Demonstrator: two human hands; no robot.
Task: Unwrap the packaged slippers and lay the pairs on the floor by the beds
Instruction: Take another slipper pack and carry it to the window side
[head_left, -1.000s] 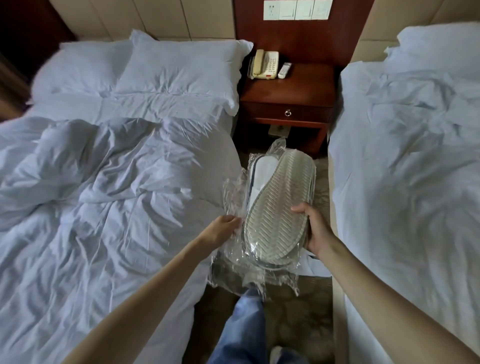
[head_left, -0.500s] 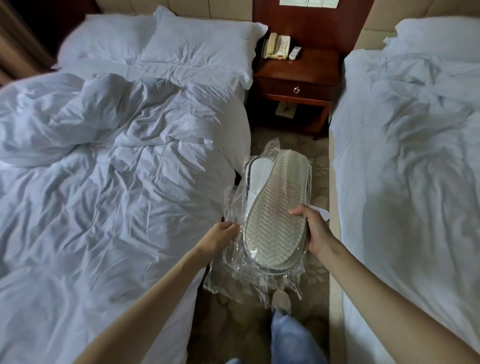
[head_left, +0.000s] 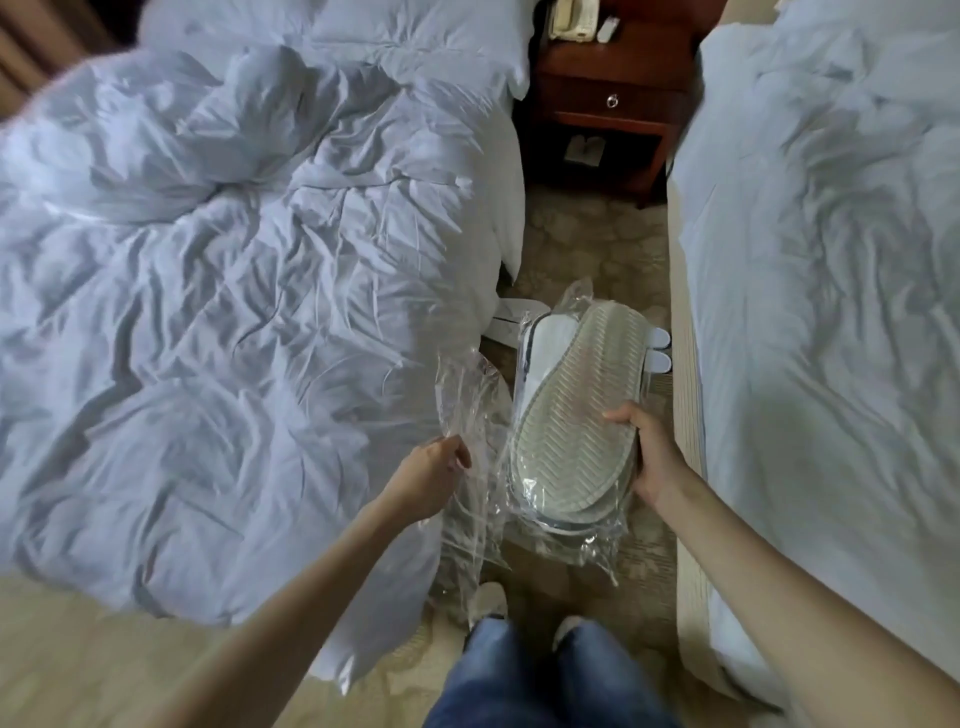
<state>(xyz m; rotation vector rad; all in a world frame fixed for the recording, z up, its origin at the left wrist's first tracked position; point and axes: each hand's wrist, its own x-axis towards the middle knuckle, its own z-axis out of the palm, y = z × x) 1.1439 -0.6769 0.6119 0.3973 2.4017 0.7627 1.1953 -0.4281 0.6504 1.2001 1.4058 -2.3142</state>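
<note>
A hard tug may spill the slippers (head_left: 576, 410): the right hand (head_left: 655, 460) grips only their near end, the left hand (head_left: 431, 475) pinches wrapper (head_left: 465, 395)

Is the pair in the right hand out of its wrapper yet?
No, still wrapped: clear plastic wrapper sticks out beyond both ends of the slippers.
</note>
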